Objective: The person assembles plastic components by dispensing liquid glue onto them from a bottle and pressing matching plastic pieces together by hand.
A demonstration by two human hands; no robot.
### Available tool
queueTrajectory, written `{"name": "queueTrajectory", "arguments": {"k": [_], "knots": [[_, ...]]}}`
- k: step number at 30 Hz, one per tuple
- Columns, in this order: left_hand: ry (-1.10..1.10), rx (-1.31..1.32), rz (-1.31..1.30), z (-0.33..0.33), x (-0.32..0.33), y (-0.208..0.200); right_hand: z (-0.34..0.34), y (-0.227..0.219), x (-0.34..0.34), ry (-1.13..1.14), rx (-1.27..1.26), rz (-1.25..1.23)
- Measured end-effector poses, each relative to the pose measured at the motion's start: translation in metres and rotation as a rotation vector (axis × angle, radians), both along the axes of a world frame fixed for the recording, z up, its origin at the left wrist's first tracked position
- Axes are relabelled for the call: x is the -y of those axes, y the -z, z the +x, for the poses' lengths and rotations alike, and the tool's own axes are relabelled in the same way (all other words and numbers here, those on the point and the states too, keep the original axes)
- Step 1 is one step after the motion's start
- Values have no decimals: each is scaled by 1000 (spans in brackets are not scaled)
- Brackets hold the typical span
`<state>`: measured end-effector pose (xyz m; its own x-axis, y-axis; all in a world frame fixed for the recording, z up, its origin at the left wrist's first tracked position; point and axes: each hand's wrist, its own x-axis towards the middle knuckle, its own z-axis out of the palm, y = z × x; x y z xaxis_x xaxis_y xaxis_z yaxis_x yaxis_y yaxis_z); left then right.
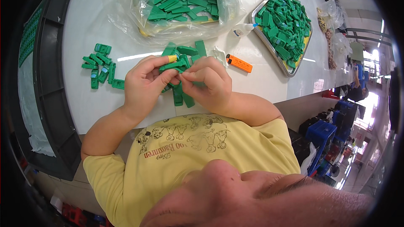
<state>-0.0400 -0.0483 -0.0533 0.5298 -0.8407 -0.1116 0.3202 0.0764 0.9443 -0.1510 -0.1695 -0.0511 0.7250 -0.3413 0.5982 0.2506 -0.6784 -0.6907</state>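
Observation:
My left hand (143, 80) has yellow tape around a fingertip and is closed on a small green plastic piece (173, 66) in front of my chest. Close against it, my right hand (212, 82) is pinched at the piece's near end; whatever lies between those fingertips is too small to make out. Below and around both hands lies a loose heap of green plastic pieces (200, 48), partly covered by my fingers. Off to the left, several small green toy cars (103, 48) form a group on the white table (122, 109).
A clear plastic bag (120, 14) of flat green pieces sits at the far side. Right of it stand a small white glue bottle (241, 30) and an orange lighter (239, 63). A metal tray (290, 74) heaped with green parts is farther right; a dark rack (59, 101) borders the left.

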Motion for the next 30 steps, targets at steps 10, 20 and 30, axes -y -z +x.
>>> {"name": "queueTrajectory", "arguments": {"k": [10, 20, 30], "knots": [[15, -39, 78, -8, 11, 4, -9, 7, 11, 11, 9, -41], [7, -13, 57, -11, 14, 4, -12, 8, 13, 15, 6, -30], [20, 4, 29, -7, 11, 3, -9, 7, 12, 19, -27, -22]]}}
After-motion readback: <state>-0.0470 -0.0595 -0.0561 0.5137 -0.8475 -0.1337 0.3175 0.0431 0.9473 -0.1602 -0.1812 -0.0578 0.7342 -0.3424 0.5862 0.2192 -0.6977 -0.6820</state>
